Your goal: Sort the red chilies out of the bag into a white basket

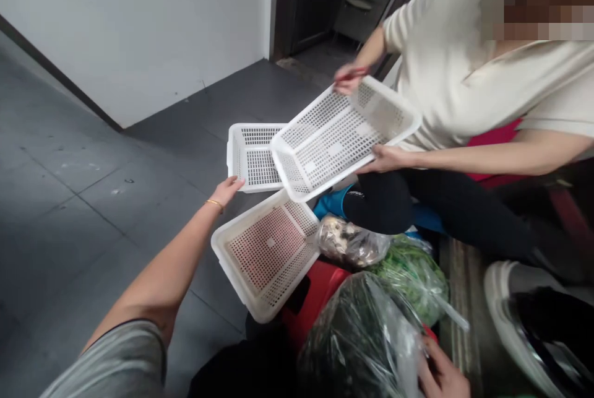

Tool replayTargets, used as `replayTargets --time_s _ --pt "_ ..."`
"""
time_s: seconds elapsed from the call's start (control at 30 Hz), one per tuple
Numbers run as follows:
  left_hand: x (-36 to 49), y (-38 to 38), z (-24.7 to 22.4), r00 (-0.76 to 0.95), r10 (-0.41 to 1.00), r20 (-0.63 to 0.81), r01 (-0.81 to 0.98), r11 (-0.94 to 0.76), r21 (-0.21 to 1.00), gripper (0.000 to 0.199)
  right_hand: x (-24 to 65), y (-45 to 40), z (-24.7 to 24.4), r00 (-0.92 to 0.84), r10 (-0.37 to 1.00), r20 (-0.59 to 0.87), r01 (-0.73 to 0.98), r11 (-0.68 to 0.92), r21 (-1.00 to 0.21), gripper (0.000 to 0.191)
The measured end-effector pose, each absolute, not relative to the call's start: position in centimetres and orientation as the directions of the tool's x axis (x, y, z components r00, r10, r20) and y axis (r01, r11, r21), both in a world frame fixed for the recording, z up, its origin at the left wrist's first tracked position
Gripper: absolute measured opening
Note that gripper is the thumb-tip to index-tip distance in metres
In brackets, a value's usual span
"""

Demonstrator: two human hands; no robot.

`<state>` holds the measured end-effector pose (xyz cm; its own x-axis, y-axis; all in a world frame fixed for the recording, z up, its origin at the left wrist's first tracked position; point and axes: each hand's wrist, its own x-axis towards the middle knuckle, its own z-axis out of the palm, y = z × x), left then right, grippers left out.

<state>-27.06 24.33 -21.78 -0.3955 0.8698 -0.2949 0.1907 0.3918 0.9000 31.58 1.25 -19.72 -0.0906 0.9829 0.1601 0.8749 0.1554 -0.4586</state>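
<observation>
My left hand point(226, 192) is stretched out to the left, its fingers closed on the near corner of a white slotted plastic basket point(231, 166) low over the floor. My right hand point(443, 370), at the bottom right, pinches the side of a clear plastic bag point(357, 336) of dark leafy greens. Between my arms, a second white basket point(264, 243) rests tilted by a red plastic thing point(315, 296); red shows through its holes. A co-worker's hands hold a third white basket point(343, 138) slanted above the other two and partly hiding the first.
A bag of mushroom-like pieces point(348, 240) and a bag of green vegetables point(408, 268) lie beside the baskets. The co-worker point(440, 76) sits at the right. A pale bucket-like container point(499, 299) stands at lower right. Grey floor tiles point(93, 200) meet a white wall point(139, 26).
</observation>
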Motion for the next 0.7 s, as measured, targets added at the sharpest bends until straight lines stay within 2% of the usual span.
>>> replayTargets --time_s 0.1,0.2,0.33,0.43,0.57,0.63,0.7 --pt "-24.6 22.4 -19.2 -0.386 0.834 -0.395 -0.09 0.393 0.915 0.067 30.0 1.3 -19.2 -0.055 0.982 0.18 0.864 0.137 -0.485 0.038" --pt "-22.4 18.9 -16.9 -0.401 0.767 -0.5 -0.321 0.394 0.861 0.072 29.0 1.9 -18.2 -0.07 0.982 0.176 0.856 0.15 -0.496 0.039" --pt "-19.5 13.3 -13.7 -0.321 0.749 -0.58 -0.441 0.424 0.791 0.081 28.8 2.5 -15.6 -0.178 0.982 0.068 0.805 0.185 -0.564 0.032" --pt "-16.5 9.7 -10.7 -0.295 0.809 -0.509 -0.434 0.361 0.826 0.077 29.5 1.2 -13.1 -0.176 0.982 0.068 0.716 0.175 -0.676 0.037" --pt "-11.6 6.1 -5.7 -0.216 0.932 -0.29 -0.366 0.198 0.909 0.069 31.8 -2.7 -10.7 0.055 0.995 0.082 0.394 0.053 -0.918 0.054" --pt "-9.1 4.9 -3.0 -0.152 0.976 -0.154 -0.292 0.104 0.951 0.07 33.2 -4.1 -10.0 0.171 0.984 0.039 0.203 0.004 -0.979 0.064" --pt "-6.3 4.2 -0.6 -0.109 0.993 -0.042 -0.191 0.021 0.981 0.07 34.6 -4.4 -9.3 0.302 0.953 0.014 0.097 -0.016 -0.995 0.071"
